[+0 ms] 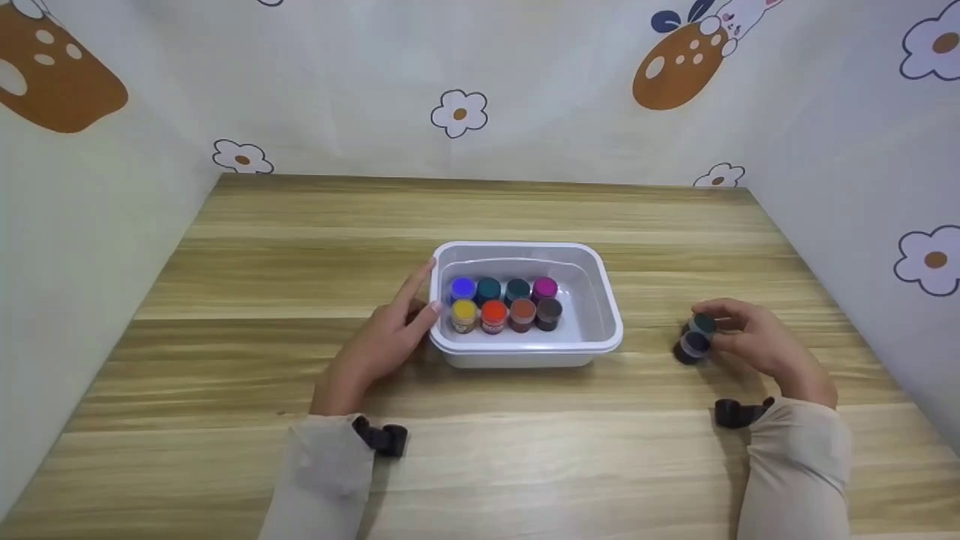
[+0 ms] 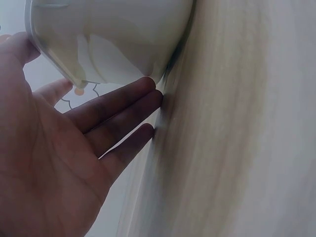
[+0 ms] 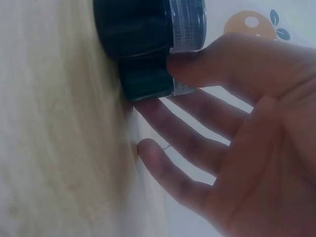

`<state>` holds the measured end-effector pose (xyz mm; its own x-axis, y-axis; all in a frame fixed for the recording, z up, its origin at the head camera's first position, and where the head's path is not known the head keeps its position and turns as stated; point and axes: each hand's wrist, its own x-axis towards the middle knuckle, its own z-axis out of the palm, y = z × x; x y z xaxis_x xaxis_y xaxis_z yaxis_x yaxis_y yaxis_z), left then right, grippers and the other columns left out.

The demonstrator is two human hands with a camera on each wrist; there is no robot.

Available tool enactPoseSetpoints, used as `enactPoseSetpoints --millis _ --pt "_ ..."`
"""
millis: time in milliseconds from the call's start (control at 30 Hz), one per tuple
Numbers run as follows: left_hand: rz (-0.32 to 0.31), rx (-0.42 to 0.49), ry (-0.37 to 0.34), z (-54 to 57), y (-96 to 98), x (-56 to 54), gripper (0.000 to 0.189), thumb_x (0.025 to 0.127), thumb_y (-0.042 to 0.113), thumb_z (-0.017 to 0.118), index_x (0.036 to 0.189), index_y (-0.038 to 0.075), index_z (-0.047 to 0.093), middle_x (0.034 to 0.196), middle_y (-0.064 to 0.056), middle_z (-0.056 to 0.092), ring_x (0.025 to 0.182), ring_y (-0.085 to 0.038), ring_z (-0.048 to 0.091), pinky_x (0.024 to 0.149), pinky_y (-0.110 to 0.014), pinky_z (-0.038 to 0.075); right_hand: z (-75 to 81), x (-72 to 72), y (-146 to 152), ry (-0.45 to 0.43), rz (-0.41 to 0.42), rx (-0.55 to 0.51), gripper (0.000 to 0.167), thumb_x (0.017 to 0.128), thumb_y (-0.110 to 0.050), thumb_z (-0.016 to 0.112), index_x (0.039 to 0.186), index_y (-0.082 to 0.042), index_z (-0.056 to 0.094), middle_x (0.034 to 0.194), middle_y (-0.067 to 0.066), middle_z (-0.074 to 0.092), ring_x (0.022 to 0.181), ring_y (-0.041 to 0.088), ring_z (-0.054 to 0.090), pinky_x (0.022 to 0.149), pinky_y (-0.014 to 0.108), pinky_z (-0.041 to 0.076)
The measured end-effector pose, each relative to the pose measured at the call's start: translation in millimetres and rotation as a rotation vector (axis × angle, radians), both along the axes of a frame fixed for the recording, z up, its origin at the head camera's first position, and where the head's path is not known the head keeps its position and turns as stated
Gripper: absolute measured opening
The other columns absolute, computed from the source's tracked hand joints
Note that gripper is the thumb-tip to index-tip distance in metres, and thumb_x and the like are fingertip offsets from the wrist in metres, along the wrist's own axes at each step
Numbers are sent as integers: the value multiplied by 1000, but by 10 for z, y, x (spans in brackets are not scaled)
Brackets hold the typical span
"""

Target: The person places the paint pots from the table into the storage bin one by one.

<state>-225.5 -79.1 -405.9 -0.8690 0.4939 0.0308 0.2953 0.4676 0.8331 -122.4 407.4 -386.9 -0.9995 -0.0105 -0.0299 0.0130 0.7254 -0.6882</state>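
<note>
A white plastic container (image 1: 525, 348) holds two rows of small paint jars, among them a blue jar (image 1: 463, 289), a yellow jar (image 1: 464, 315), a red jar (image 1: 493, 315) and a magenta jar (image 1: 545, 288). Against its left side rests my left hand (image 1: 386, 337), thumb and index finger at the rim, the other fingers extended beside the wall in the left wrist view. To the right of the container, my right hand (image 1: 761, 349) pinches a dark green paint jar (image 3: 148, 78) between thumb and fingers. A near-black paint jar (image 1: 691, 347) stands directly in front of it.
All of this is on a wood-grain table (image 1: 480, 450). Pale patterned cloth (image 1: 360, 97) surrounds its back and sides. Each wrist wears a black strap mount, the left mount (image 1: 382, 439) and the right mount (image 1: 739, 412).
</note>
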Motion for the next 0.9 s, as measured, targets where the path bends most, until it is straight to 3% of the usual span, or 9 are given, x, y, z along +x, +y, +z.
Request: enactPoseSetpoints --millis 233,433,633,800,900 --pt "4 1 -6 14 -8 6 64 103 44 46 158 42 14 125 -12 62 107 -26 60 96 -51 47 9 -10 -8 9 -53 15 42 90 0 64 130 9 57 126 30 60 113 43 59 76 16 47" --pt "5 7 -11 13 -17 8 64 103 45 46 158 42 13 125 -12 62 107 -26 60 96 -50 47 48 -4 -34 75 -127 90 42 93 -10 65 131 6 57 125 27 62 101 19 58 75 14 46" --pt "9 7 -10 11 -13 4 64 103 43 47 158 42 13 129 -13 62 111 -26 60 99 -51 46 96 -21 -133 175 -227 106 46 96 -23 64 133 4 56 121 28 62 105 32 59 74 11 42" --pt "8 0 0 3 3 -5 64 103 43 47 158 41 14 127 -13 63 108 -26 61 96 -50 48 172 -73 -321 247 -324 60 51 95 -31 66 131 4 58 117 23 63 95 5 56 76 6 42" --pt "12 -8 -9 -3 15 -1 65 103 44 47 158 43 13 128 -12 62 108 -26 60 95 -50 49 234 -120 -492 283 -337 43 49 94 -30 67 128 4 60 114 19 65 89 -4 52 76 5 43"
